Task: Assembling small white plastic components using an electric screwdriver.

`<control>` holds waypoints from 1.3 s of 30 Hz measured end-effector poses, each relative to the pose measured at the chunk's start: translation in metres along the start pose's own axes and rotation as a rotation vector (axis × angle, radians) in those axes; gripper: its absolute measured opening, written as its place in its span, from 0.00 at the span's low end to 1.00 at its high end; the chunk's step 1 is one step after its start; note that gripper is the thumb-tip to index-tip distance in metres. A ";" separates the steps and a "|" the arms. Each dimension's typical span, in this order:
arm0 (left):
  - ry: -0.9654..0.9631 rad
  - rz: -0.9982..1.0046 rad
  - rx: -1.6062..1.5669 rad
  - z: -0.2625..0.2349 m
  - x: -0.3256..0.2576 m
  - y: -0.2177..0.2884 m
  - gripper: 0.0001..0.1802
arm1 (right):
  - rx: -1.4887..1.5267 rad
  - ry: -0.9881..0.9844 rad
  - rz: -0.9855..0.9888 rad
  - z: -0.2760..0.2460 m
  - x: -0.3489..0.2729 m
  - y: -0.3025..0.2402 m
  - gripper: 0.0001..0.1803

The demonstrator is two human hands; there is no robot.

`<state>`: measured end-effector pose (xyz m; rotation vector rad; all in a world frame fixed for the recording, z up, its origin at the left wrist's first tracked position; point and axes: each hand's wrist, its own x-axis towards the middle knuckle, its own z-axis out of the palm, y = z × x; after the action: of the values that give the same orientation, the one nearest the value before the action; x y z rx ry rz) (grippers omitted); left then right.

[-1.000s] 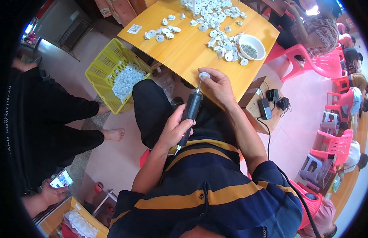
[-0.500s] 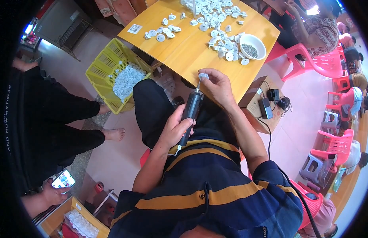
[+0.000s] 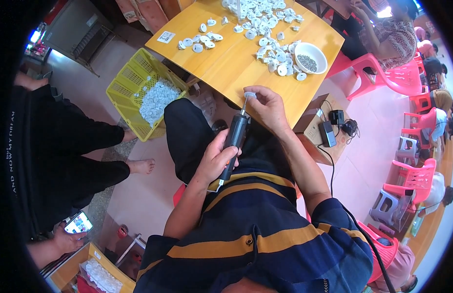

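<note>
At the near edge of the wooden table [image 3: 224, 66], as the head view shows it, the right hand [image 3: 269, 108] pinches a white disc [image 3: 251, 94] between its thumb and curved forefinger, the grip brought together on the piece and the other fingers folded in behind. Just off that same table edge, nearer the body, the left hand [image 3: 219, 158] is wrapped firmly around a black electric screwdriver [image 3: 234, 134], its thumb laid across the barrel. The tool tilts up toward the table, and its thin metal shaft [image 3: 244, 108] reaches the disc; whether the tip presses on it is too small to tell. Toward the table's far side spreads a heap of white parts [image 3: 272, 22], with a smaller cluster [image 3: 197, 47] of similar pieces near the left edge and a square label [image 3: 166, 36] beyond that. By the table's right edge stands a white bowl [image 3: 320, 51] holding small metal pieces [image 3: 306, 63]. On the floor to the left of the table, a yellow crate [image 3: 121, 90] holds many white pieces [image 3: 157, 101]. Below the table's right side, a cardboard box [image 3: 312, 132] bears a black adapter [image 3: 327, 134].
</note>
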<state>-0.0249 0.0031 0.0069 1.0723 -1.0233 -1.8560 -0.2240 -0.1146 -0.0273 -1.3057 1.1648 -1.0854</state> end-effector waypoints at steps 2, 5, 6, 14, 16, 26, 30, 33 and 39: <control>-0.002 0.000 -0.002 0.000 0.001 0.000 0.30 | -0.017 0.001 -0.006 -0.001 0.000 0.001 0.11; -0.003 -0.009 -0.003 -0.001 0.001 -0.001 0.30 | -0.081 0.014 -0.035 0.000 -0.001 -0.001 0.10; -0.005 -0.014 -0.011 -0.002 0.000 -0.001 0.30 | -0.081 0.015 -0.036 -0.001 -0.001 -0.001 0.10; -0.066 -0.053 -0.201 -0.005 0.000 0.000 0.25 | -0.214 0.006 -0.175 -0.003 -0.001 -0.003 0.10; -0.099 -0.062 -0.276 -0.008 0.000 -0.001 0.23 | -0.226 -0.003 -0.185 -0.003 -0.002 -0.005 0.10; -0.123 -0.075 -0.390 -0.011 0.002 -0.003 0.22 | -0.285 -0.003 -0.249 -0.003 -0.001 -0.007 0.10; -0.134 -0.067 -0.395 -0.012 0.003 -0.006 0.22 | -0.308 -0.002 -0.233 -0.002 -0.001 -0.010 0.10; -0.134 -0.060 -0.381 -0.012 0.003 -0.006 0.22 | -0.333 -0.001 -0.272 -0.002 -0.001 -0.010 0.10; -0.130 -0.053 -0.372 -0.013 0.003 -0.008 0.22 | -0.357 0.002 -0.269 -0.002 -0.002 -0.010 0.11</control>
<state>-0.0162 -0.0001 -0.0056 0.7725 -0.6862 -2.0782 -0.2257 -0.1132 -0.0172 -1.7793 1.2486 -1.1007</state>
